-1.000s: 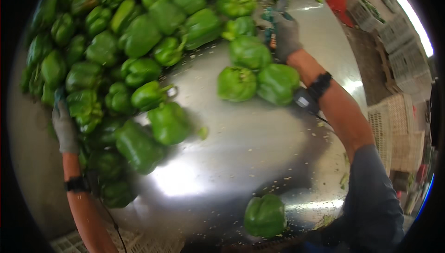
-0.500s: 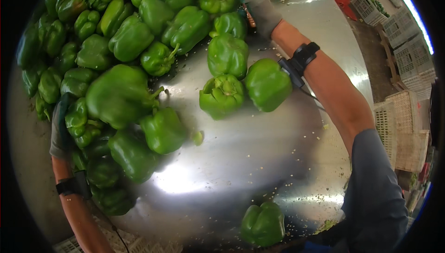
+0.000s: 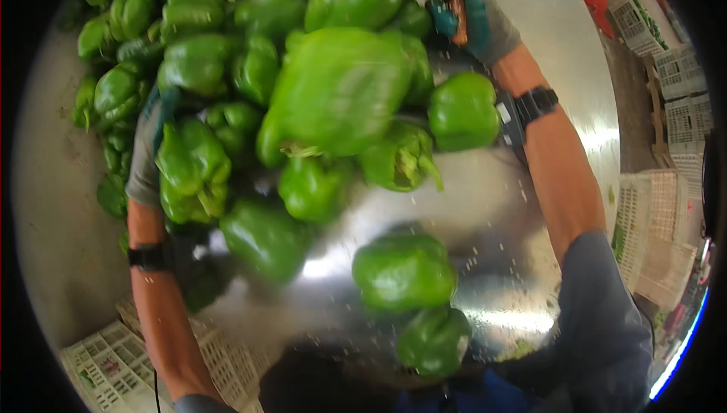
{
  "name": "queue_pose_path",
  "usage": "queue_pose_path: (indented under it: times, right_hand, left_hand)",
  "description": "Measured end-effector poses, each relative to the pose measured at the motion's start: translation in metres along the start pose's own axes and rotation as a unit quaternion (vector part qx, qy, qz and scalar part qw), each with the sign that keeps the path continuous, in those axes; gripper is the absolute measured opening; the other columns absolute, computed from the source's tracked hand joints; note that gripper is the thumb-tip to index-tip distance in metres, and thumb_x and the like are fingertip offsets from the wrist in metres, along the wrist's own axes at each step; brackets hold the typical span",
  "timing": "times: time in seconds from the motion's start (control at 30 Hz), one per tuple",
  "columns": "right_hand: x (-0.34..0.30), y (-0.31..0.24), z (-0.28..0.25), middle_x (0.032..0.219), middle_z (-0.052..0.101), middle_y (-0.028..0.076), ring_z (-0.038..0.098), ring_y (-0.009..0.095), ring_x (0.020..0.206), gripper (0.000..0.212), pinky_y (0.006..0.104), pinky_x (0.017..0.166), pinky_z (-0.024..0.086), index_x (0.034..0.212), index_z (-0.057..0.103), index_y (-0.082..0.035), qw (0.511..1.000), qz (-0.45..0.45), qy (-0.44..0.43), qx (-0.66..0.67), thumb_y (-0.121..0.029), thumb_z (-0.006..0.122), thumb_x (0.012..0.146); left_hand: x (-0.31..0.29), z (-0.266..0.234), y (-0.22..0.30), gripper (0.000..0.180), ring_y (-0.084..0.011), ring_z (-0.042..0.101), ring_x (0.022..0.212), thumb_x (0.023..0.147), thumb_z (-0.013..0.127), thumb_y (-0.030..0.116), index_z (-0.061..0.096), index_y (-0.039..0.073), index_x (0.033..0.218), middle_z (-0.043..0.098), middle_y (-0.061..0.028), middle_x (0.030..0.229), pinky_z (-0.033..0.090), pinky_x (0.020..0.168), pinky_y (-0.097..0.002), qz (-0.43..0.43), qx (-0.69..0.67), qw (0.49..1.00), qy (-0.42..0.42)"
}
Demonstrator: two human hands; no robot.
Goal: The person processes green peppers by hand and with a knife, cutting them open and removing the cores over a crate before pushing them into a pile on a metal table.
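A heap of green bell peppers [image 3: 193, 65] covers the far and left parts of a metal table [image 3: 522, 208]. My left hand [image 3: 149, 144], in a grey and teal glove, lies along the heap's left side, fingers stretched and partly hidden by peppers. On the far right of the heap is my right hand [image 3: 477, 23], gloved alike, its fingers apart against the peppers; one fingertip shows bare. Between my hands a large pepper [image 3: 341, 91] is smeared by motion above the others. Another pepper [image 3: 463, 112] sits near my right wrist. Two peppers, one light green [image 3: 405, 271] and one darker [image 3: 434, 341], are close to me.
White plastic crates [image 3: 644, 224] stand on the floor along the right side. More crates [image 3: 113, 367] are at the lower left, below the table edge. Small pale seeds lie scattered over the metal. A red bag-like thing [image 3: 596, 4] is at the far right.
Both hands have shifted right in view. Peppers have tumbled nearer to me between my arms, and one has come down beside the lone pepper at the near edge.
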State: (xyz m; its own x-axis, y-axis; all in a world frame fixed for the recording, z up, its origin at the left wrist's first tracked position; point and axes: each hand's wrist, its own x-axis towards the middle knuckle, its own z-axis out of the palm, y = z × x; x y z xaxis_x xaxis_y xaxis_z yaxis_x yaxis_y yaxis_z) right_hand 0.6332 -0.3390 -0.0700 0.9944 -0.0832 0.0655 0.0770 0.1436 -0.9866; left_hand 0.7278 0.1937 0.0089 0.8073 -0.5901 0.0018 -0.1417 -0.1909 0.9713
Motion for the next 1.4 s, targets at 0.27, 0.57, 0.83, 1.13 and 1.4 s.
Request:
queue_pose_path:
  times: [0.27, 0.57, 0.83, 1.13, 1.4]
  right_hand:
    - [-0.119, -0.044, 0.013, 0.110, 0.076, 0.004, 0.071, 0.014, 0.087, 0.046, 0.0326, 0.074, 0.062, 0.141, 0.069, -0.005, 0.997, 0.019, 0.069, -0.021, -0.035, 0.074, 0.107]
    - [-0.205, -0.088, 0.030, 0.095, 0.074, 0.000, 0.065, 0.008, 0.084, 0.039, 0.0304, 0.078, 0.056, 0.132, 0.077, -0.004, 0.955, 0.132, 0.022, -0.264, -0.023, 0.082, 0.098]
    - [-0.168, -0.086, -0.049, 0.102, 0.080, 0.003, 0.052, 0.002, 0.053, 0.034, 0.0205, 0.048, 0.040, 0.132, 0.075, 0.001, 0.979, -0.003, 0.191, -0.079, -0.021, 0.070, 0.106]
    - [-0.071, -0.047, -0.101, 0.087, 0.073, -0.005, 0.050, 0.000, 0.056, 0.028, 0.0214, 0.048, 0.035, 0.124, 0.080, -0.007, 0.913, -0.155, 0.350, -0.143, -0.027, 0.076, 0.105]
    - [-0.058, -0.035, -0.224, 0.092, 0.074, -0.001, 0.065, 0.009, 0.075, 0.030, 0.0279, 0.065, 0.052, 0.121, 0.082, -0.004, 0.901, -0.080, 0.349, -0.247, -0.028, 0.078, 0.102]
  left_hand:
    - [0.005, 0.054, 0.027, 0.050, -0.0163, 0.069, 0.124, 0.111, 0.070, 0.029, 0.064, -0.002, 0.149, 0.074, -0.0074, 0.137, 0.055, 0.107, -0.0323, -0.067, -0.019, 0.996, 0.062]
    - [-0.035, 0.128, 0.041, 0.058, -0.0204, 0.070, 0.112, 0.110, 0.071, 0.034, 0.063, -0.010, 0.146, 0.076, -0.0158, 0.123, 0.056, 0.101, -0.0343, -0.017, 0.173, 0.984, -0.028]
    - [-0.070, 0.133, 0.098, 0.041, -0.0255, 0.072, 0.117, 0.102, 0.072, 0.011, 0.071, -0.001, 0.141, 0.075, -0.0205, 0.132, 0.056, 0.104, -0.0399, 0.152, 0.464, 0.861, 0.145]
    - [-0.146, -0.182, 0.001, 0.046, -0.0215, 0.068, 0.124, 0.114, 0.066, 0.026, 0.061, 0.003, 0.154, 0.070, -0.0115, 0.143, 0.057, 0.105, -0.0368, -0.022, 0.088, 0.849, 0.520]
    - [-0.097, -0.193, -0.061, 0.060, -0.0250, 0.067, 0.130, 0.113, 0.069, 0.033, 0.050, 0.008, 0.164, 0.065, -0.0108, 0.151, 0.058, 0.107, -0.0414, -0.133, 0.020, 0.913, 0.384]
